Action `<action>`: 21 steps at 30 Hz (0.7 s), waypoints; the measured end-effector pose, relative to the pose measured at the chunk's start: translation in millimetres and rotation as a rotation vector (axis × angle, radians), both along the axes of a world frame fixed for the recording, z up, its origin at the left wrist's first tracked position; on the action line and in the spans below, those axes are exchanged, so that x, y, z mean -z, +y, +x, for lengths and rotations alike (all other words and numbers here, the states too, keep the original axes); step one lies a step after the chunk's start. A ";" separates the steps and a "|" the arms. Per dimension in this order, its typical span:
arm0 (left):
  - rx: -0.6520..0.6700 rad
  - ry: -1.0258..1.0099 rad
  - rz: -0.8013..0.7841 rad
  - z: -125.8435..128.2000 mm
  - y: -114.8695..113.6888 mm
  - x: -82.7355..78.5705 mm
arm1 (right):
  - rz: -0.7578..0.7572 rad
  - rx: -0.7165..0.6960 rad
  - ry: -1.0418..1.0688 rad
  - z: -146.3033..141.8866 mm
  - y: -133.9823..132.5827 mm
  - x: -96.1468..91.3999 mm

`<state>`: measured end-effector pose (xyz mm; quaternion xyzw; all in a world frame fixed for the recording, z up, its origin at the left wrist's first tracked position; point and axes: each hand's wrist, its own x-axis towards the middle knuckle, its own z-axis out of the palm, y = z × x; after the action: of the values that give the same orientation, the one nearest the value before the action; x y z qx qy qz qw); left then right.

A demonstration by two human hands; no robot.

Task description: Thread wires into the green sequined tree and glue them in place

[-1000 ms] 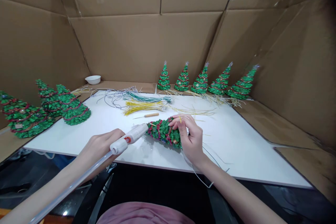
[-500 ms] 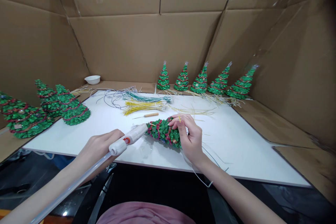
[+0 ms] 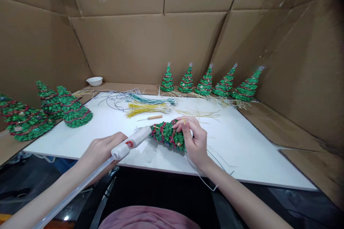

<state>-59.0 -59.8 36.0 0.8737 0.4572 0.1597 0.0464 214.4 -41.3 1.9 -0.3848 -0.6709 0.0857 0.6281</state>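
Hardly any change is shown since the earlier pictures: the gun (image 3: 133, 144), gripped in the left hand (image 3: 107, 145), is still held at the tip of the tree (image 3: 166, 136), so the same step is judged to be in progress. The tree is laid on its side near the middle of the surface (image 3: 242, 150), tip toward nine o'clock, with the yellow bundle (image 3: 142, 111) at its eleven. At its three o'clock end, it is touched by the right hand (image 3: 195, 137), in which a strand (image 3: 184, 121) is pinched; whether gun and tip are touching cannot be told.
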 end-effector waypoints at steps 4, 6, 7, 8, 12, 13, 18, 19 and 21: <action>-0.019 0.033 -0.027 1.1 0.7 -0.4 | 0.004 -0.009 0.002 0.3 -0.2 0.5; -0.017 0.041 -0.031 1.9 0.5 -1.1 | 0.008 -0.006 0.002 0.4 0.1 0.9; -0.015 0.045 -0.032 2.4 0.3 -1.5 | 0.011 -0.004 0.001 0.4 0.3 1.0; -0.014 0.049 -0.033 3.0 0.1 -1.9 | 0.012 -0.002 -0.002 0.4 0.6 1.1; -0.012 0.062 -0.044 5.4 -0.4 -3.4 | 0.014 -0.003 -0.005 0.2 1.0 1.1; -0.008 0.061 -0.044 5.8 -0.3 -3.6 | 0.014 -0.004 -0.004 0.2 0.9 1.0; 0.025 0.066 -0.039 3.8 1.8 -1.8 | 0.016 -0.004 -0.006 0.3 0.7 0.8; 0.027 0.065 -0.039 3.0 2.1 -1.3 | 0.018 -0.005 -0.006 0.3 0.7 0.8; 0.017 0.053 -0.040 1.6 2.0 -0.6 | 0.022 -0.007 -0.006 0.3 0.7 1.0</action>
<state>-57.4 -57.8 36.6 0.8803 0.4541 0.1268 0.0532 214.7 -40.6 0.8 -0.3759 -0.6748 0.0794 0.6301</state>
